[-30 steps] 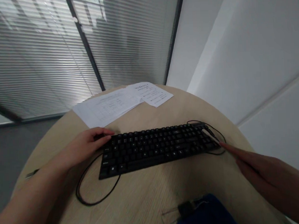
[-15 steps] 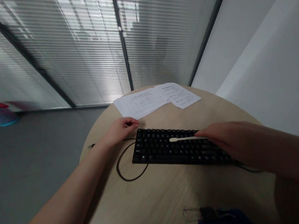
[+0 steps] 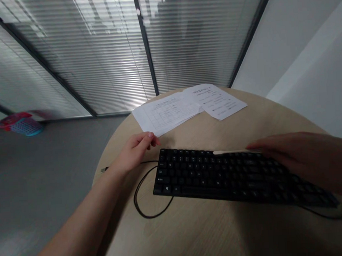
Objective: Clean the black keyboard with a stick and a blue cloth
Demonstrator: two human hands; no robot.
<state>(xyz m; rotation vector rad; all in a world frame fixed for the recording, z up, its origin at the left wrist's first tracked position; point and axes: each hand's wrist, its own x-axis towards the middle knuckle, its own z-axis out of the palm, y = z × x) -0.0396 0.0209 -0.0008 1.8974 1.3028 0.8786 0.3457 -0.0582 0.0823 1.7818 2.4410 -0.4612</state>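
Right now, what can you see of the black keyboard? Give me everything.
The keyboard is long, black and plastic-looking, with rows of pale-marked keys and a space bar along the near edge. It lies on the pale tabletop, right end angled nearer the viewer. Black cable shows beyond both ends. A pale stick in the right grip runs along its far edge; that grip covers part of the right side, contact unclear. The left grip is close by the far left corner.

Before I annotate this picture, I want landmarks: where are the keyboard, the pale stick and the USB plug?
Keyboard (image 3: 219,177): head view, on its keys, near the middle.
Pale stick (image 3: 232,152): head view, on its bare shaft.
USB plug (image 3: 102,170): head view, on its metal end.
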